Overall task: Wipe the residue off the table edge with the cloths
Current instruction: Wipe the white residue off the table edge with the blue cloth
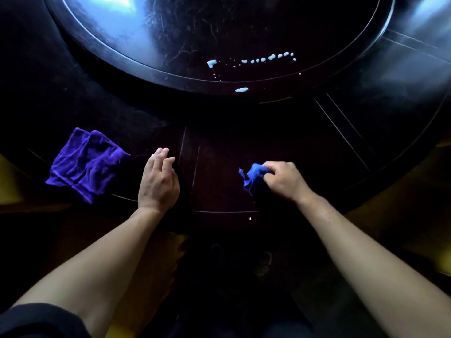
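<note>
Dark round wooden table (305,147) seen from above, with a raised round turntable (170,57) at its centre catching pale window light. White residue (263,59) lies in a dotted line of blobs on the near part of the turntable, with one separate blob (241,90) at its near rim and a tiny white speck (249,218) on the table's near edge, between my two arms. My right hand (284,181) rests on the table near that edge, fingers curled around a bunched blue cloth (253,176), which sticks out to the left of my knuckles and touches the tabletop. My left hand (158,181) lies on the table well apart from the right one, fingers relaxed and nearly straight, holding nothing. A second cloth, the folded purple cloth (86,164), lies flat on the table just to the left of my left hand, not touching it. A dark sleeve (36,320) covers my left upper arm.
</note>
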A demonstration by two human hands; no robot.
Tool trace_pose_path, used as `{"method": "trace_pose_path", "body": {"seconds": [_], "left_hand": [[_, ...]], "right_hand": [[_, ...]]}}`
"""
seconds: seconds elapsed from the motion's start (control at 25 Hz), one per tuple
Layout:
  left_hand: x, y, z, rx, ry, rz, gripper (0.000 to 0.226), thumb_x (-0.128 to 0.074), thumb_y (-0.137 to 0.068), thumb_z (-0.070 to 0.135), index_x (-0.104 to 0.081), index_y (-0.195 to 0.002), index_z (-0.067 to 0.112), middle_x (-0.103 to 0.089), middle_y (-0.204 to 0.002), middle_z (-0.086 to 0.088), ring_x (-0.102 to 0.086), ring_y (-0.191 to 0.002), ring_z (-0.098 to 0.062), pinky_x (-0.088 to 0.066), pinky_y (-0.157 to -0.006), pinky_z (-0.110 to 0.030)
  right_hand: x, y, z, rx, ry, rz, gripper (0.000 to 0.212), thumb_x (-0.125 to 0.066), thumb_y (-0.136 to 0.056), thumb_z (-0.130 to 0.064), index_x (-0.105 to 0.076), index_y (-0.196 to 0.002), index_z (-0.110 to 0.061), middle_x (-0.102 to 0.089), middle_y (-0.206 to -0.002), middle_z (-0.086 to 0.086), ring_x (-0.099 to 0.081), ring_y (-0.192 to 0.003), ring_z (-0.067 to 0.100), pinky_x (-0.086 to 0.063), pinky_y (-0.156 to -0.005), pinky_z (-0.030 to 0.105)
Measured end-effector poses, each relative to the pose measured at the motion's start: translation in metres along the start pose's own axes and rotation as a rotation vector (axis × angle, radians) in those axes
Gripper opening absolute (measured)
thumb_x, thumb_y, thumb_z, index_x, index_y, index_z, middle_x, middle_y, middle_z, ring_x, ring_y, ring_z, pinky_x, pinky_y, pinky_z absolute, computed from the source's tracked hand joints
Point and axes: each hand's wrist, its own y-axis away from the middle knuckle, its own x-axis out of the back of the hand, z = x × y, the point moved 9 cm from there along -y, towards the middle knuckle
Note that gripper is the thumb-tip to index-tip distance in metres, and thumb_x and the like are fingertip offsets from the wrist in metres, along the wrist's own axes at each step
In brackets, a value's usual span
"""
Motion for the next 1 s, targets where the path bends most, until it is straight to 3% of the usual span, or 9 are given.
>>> {"method": "trace_pose_path", "body": {"seconds": [0.08,0.24,0.32,0.48,0.6,0.68,0.8,0.88,1.0], "left_hand": [[0.000,0.000,-0.001,0.004,0.005,-0.002,0.031,-0.043,-0.093,0.003,-0.059,-0.119,-0.004,-0.052,-0.140,-0.024,-0.044,-0.137,-0.039,-0.036,-0.116,-0.048],[0.001,0.000,0.000,-0.006,0.007,-0.006,0.031,-0.041,-0.094,0.005,-0.057,-0.119,-0.003,-0.051,-0.140,-0.024,-0.043,-0.137,-0.038,-0.034,-0.117,-0.046],[0.001,0.000,0.000,-0.001,0.006,-0.016,0.031,-0.042,-0.094,0.005,-0.057,-0.119,-0.003,-0.051,-0.140,-0.024,-0.042,-0.138,-0.038,-0.034,-0.117,-0.046],[0.001,-0.001,0.001,0.009,0.010,-0.028,0.030,-0.043,-0.093,0.003,-0.057,-0.119,-0.004,-0.050,-0.141,-0.024,-0.041,-0.139,-0.038,-0.033,-0.117,-0.047],[0.001,0.000,0.001,0.010,0.013,-0.030,0.030,-0.044,-0.093,0.003,-0.057,-0.119,-0.004,-0.050,-0.141,-0.025,-0.041,-0.139,-0.038,-0.033,-0.118,-0.048],[0.001,0.000,0.001,0.015,0.011,-0.038,0.029,-0.044,-0.093,0.002,-0.057,-0.119,-0.004,-0.050,-0.142,-0.025,-0.040,-0.140,-0.038,-0.032,-0.118,-0.047],[0.001,0.000,0.001,0.014,0.008,-0.035,0.029,-0.044,-0.093,0.002,-0.057,-0.118,-0.005,-0.050,-0.141,-0.025,-0.040,-0.139,-0.038,-0.032,-0.118,-0.048],[0.001,0.000,0.002,0.013,0.014,-0.036,0.029,-0.043,-0.093,0.003,-0.058,-0.117,-0.005,-0.050,-0.141,-0.025,-0.041,-0.139,-0.038,-0.033,-0.117,-0.048],[0.001,0.000,0.002,0.013,0.021,-0.035,0.029,-0.044,-0.093,0.003,-0.058,-0.117,-0.005,-0.050,-0.141,-0.026,-0.041,-0.139,-0.039,-0.034,-0.116,-0.050]], "right_hand": [[-0.020,0.025,-0.013,0.072,-0.002,-0.071,0.019,-0.056,-0.076,-0.007,-0.072,-0.084,-0.016,-0.069,-0.068,0.004,-0.062,-0.067,0.020,-0.046,-0.065,0.029],[-0.053,0.081,-0.029,0.217,0.018,-0.224,0.014,-0.054,-0.074,-0.008,-0.067,-0.078,-0.014,-0.066,-0.066,-0.002,-0.055,-0.061,0.008,-0.045,-0.066,0.027],[-0.051,0.095,-0.018,0.180,-0.085,-0.220,0.017,-0.052,-0.071,-0.010,-0.067,-0.077,-0.013,-0.062,-0.061,-0.008,-0.054,-0.057,0.004,-0.042,-0.059,0.022],[0.004,0.085,0.045,-0.135,-0.466,0.142,0.026,-0.048,-0.068,-0.014,-0.071,-0.074,-0.025,-0.055,-0.051,-0.014,-0.042,-0.045,-0.001,-0.032,-0.045,0.018],[0.043,0.059,0.070,-0.258,-0.543,0.362,0.026,-0.048,-0.068,-0.016,-0.070,-0.080,-0.023,-0.064,-0.057,-0.008,-0.056,-0.052,0.008,-0.047,-0.051,0.032],[0.050,0.038,0.063,-0.275,-0.515,0.406,0.027,-0.048,-0.067,-0.017,-0.069,-0.084,-0.023,-0.070,-0.062,-0.006,-0.065,-0.059,0.011,-0.054,-0.061,0.035],[0.025,0.024,0.025,-0.170,-0.259,0.320,0.028,-0.052,-0.072,-0.017,-0.071,-0.093,-0.019,-0.073,-0.079,-0.002,-0.067,-0.077,0.019,-0.048,-0.074,0.029],[-0.011,0.036,-0.013,0.045,-0.118,0.186,0.027,-0.052,-0.074,-0.012,-0.070,-0.094,-0.014,-0.073,-0.091,0.006,-0.067,-0.088,0.027,-0.047,-0.081,0.032],[-0.058,0.079,-0.050,0.308,-0.054,-0.106,0.024,-0.052,-0.073,-0.012,-0.069,-0.090,-0.010,-0.072,-0.090,0.007,-0.065,-0.088,0.025,-0.047,-0.083,0.034]]}}
